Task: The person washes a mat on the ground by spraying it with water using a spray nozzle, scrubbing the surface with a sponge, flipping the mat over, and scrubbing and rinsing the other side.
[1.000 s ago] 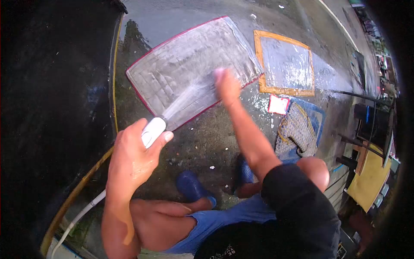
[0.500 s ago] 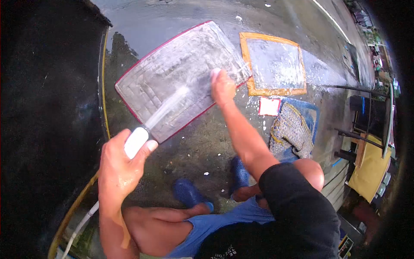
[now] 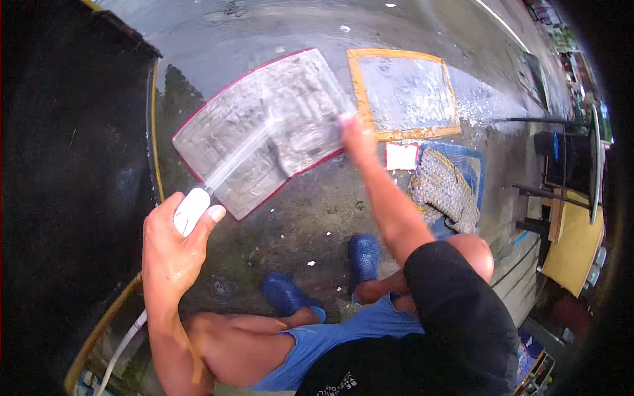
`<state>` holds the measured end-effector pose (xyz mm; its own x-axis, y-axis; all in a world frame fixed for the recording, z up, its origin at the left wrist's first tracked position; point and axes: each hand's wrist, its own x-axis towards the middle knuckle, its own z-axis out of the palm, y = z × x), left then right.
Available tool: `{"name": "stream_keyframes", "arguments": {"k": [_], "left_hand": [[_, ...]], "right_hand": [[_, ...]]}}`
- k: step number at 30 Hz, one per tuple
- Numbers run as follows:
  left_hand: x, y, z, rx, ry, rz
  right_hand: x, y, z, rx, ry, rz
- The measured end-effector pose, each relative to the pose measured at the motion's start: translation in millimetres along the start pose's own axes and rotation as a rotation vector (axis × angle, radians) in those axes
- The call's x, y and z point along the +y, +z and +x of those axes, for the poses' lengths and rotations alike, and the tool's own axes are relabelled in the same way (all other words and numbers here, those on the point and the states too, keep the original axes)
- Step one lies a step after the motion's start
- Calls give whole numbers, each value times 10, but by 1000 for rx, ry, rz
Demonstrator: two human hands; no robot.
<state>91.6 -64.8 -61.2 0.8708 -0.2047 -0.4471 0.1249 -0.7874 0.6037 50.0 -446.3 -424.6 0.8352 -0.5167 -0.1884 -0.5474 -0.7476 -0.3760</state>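
Observation:
My left hand [image 3: 173, 247] is wrapped around a white spray nozzle [image 3: 192, 210], and a jet of water runs from it onto a grey mat [image 3: 231, 135] with a dark red edge. The mat lies on the wet ground, with a raised crease near its middle. My right hand [image 3: 360, 140], smeared by motion, is closed at the mat's right corner. Whether it grips the corner or a small object there I cannot make out. A pale hose [image 3: 125, 343] hangs below my left hand.
Right of the grey mat lies an orange-bordered mat [image 3: 409, 89]. Nearer are a small white square with a red edge [image 3: 401, 156] and a crumpled knitted mat [image 3: 444, 188] on a blue mat [image 3: 474, 173]. A black surface [image 3: 72, 198] fills the left side.
My right hand has moved right across the grey mat to its corner. The mat has buckled into a crease. My left hand still directs the jet onto it, and the view has shifted slightly.

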Motion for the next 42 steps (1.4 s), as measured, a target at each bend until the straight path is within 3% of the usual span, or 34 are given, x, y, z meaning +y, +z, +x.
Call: {"name": "stream_keyframes", "arguments": {"k": [1, 3, 5, 8, 9, 11, 12, 13, 15, 18, 19, 20, 21, 22, 29, 39, 41, 42], "left_hand": [[-35, -29, -32, 13, 4, 13], [-53, -23, -48, 27, 31, 26], [-17, 45, 10, 45, 41, -26], [42, 66, 20, 39, 30, -32], [34, 63, -11, 28, 21, -21], [-43, 38, -67, 36, -2, -19], [-105, 27, -87, 49, 5, -20], [-156, 9, -93, 63, 18, -19], [-192, -26, -69, 82, 19, -36], [-156, -48, -30, 93, 19, -42], [-153, -27, -16, 102, 35, -60], [-154, -27, -9, 113, 50, -76], [-155, -40, -18, 108, 44, -73], [-166, -44, -40, 101, 37, -71], [-313, -151, -123, 111, 43, -82], [-335, -218, -169, 133, 87, -94], [-337, -191, -143, 109, 71, -92], [-327, -174, -135, 94, 62, -89]], "right_hand": [[278, -116, 267, -23, 99, 60], [-78, -252, 99, 91, 57, 92], [-284, 584, -255, 360, -174, -124], [-874, 455, -781, 3, -429, -117], [-738, 401, -598, 48, -281, -67], [-610, 35, -260, 173, -184, -46], [-596, -140, -66, 162, 19, -136], [-580, -256, 15, 276, -17, -55], [-921, -300, -94, 292, -88, -20], [-1749, 22, -944, 156, -487, 322], [-2036, -17, -1267, -151, -498, 282], [-2197, 233, -1519, -217, -601, 354], [-2386, 335, -1773, -255, -596, 95], [-2459, 362, -1932, -153, -662, -13], [-2415, 824, -1995, -33, -673, -152], [-2493, 852, -2084, -103, -695, -120], [-2541, 823, -2328, -307, -726, -299], [-2441, 916, -2502, -275, -799, -176]]}}
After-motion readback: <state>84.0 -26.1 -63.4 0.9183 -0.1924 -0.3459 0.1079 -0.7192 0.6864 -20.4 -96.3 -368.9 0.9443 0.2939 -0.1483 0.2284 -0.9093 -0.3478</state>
